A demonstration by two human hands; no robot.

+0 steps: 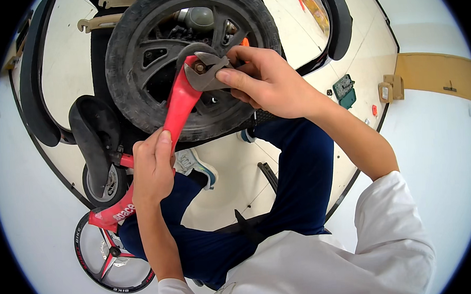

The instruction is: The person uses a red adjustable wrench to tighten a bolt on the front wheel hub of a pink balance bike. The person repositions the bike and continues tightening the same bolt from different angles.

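Left hand [154, 164]: one, clasped round a red frame [181, 108]. Right hand [274, 81]: one, gripping a wrench [206, 83], jaws parted around a nut [199, 68] at the frame's end. Wheel [120, 68]: one, beneath. Step, apparently: seating wrench on nut; next calls for snug jaws, steady frame.

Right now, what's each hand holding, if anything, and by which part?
Left hand: red frame, gripped around its bar. Right hand: gray wrench, gripped close behind its jaws.
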